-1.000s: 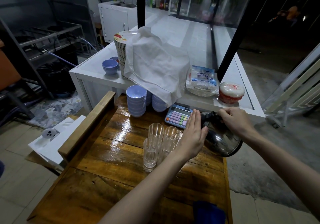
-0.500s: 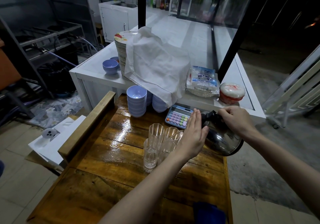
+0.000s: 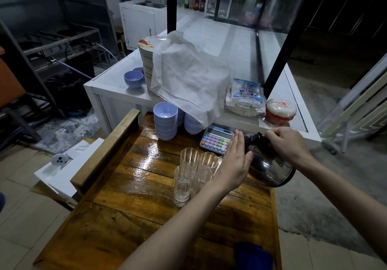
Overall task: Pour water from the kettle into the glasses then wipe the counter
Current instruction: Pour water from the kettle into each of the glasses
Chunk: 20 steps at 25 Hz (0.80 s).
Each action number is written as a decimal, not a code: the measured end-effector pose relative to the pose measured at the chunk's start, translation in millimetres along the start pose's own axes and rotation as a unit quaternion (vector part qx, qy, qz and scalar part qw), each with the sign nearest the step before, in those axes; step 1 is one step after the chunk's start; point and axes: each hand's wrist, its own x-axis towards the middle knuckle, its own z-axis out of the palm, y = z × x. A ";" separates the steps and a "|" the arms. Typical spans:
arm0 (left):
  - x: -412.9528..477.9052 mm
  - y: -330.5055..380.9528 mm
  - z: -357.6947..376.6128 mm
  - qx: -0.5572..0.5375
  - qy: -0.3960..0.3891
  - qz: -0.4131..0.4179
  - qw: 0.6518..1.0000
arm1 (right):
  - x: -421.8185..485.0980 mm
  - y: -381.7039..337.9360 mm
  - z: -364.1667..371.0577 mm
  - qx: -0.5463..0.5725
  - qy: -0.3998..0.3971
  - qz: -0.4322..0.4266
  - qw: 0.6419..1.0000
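Pouring step: my right hand [image 3: 287, 144] is closed on the kettle [image 3: 270, 165] handle, right of centre frame, tilted toward the glasses [image 3: 194, 169]. Left hand [image 3: 234, 165] is flat open against its lid side, gripping nothing. I'd tilt slowly, spout over one rim.

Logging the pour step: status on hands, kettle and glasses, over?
Right hand gripping kettle handle; left hand flat against its side. Kettle tilted toward glasses. Calculator close behind glasses; counter wet.
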 end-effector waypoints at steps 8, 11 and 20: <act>0.0 1.7 -2.9 0.014 0.000 0.002 1.000 | -1.5 4.0 4.6 0.008 0.016 0.003 1.000; -2.0 1.4 -4.7 0.021 -0.009 0.010 1.000 | -2.3 11.1 7.8 0.040 0.017 0.032 0.999; 8.1 10.1 -21.2 0.089 0.012 0.056 0.994 | -14.1 19.9 27.7 0.211 0.063 0.150 0.964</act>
